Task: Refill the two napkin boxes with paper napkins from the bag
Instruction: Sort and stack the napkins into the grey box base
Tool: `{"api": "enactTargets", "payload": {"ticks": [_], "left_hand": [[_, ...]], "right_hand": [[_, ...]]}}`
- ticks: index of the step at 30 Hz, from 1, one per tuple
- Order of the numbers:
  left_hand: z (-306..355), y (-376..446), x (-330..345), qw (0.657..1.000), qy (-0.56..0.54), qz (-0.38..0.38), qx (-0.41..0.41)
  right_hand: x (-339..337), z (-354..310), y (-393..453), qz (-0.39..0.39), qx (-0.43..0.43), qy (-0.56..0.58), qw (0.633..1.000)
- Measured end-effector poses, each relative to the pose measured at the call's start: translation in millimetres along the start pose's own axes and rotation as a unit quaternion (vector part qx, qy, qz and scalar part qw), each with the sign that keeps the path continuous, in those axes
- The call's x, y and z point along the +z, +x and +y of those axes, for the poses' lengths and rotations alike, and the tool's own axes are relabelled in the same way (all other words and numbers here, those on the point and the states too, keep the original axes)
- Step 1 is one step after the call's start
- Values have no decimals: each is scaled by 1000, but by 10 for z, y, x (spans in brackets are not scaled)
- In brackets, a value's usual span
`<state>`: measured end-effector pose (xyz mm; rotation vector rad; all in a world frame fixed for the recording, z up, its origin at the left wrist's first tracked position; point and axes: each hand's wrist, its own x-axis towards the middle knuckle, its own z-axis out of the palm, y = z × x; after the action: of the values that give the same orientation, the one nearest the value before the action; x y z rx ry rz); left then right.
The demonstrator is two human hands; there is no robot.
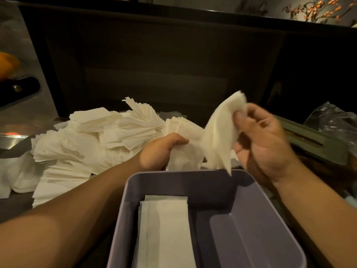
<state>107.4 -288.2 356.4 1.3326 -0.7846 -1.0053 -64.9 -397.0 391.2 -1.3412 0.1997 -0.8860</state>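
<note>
Napkins (92, 142) lie heaped along the bench's left side, and a folded stack (166, 229) sits in the purple box (270, 219) at the near edge. Right hand (264, 144) pinches a bunch of napkins (220, 136) above the box's far rim, grip clamped tight. Left hand (162, 149) curls its grip round another napkin (185, 155) just beside. Far right: a green box lid (313, 142) and a plastic bag (332, 120).
</note>
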Motion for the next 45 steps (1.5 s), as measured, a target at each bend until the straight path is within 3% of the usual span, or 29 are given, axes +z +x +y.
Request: {"api": "enactTargets", "payload": {"ticks": [5, 8, 10, 13, 17, 20, 24, 26, 33, 41, 45], "left_hand": [[76, -14, 96, 996, -57, -70, 4], [64, -12, 85, 988, -112, -106, -25], [59, -23, 71, 985, -122, -117, -26], [86, -27, 59, 985, -93, -138, -49], [63, 20, 16, 992, -89, -86, -31], [23, -7, -15, 990, -118, -61, -39], [51, -21, 37, 990, -114, -64, -46], [71, -25, 66, 989, -125, -62, -46], [65, -116, 155, 987, -73, -139, -19], [82, -82, 105, 995, 55, -86, -21], [30, -41, 61, 992, 108, -63, -1]], "right_hand": [[113, 225, 72, -31, -5, -222, 974], [112, 316, 84, -59, -10, -282, 958], [115, 302, 76, -50, -15, -260, 964], [100, 154, 56, -35, -8, -135, 990], [43, 9, -3, -58, 56, 60, 995], [64, 49, -14, -93, 82, -26, 992], [121, 211, 39, -86, 20, -244, 966], [126, 286, 57, -70, 6, -286, 956], [111, 327, 73, -50, -15, -323, 945], [88, 348, 79, -36, -11, -296, 954], [39, 316, 109, -123, 67, -239, 961]]}}
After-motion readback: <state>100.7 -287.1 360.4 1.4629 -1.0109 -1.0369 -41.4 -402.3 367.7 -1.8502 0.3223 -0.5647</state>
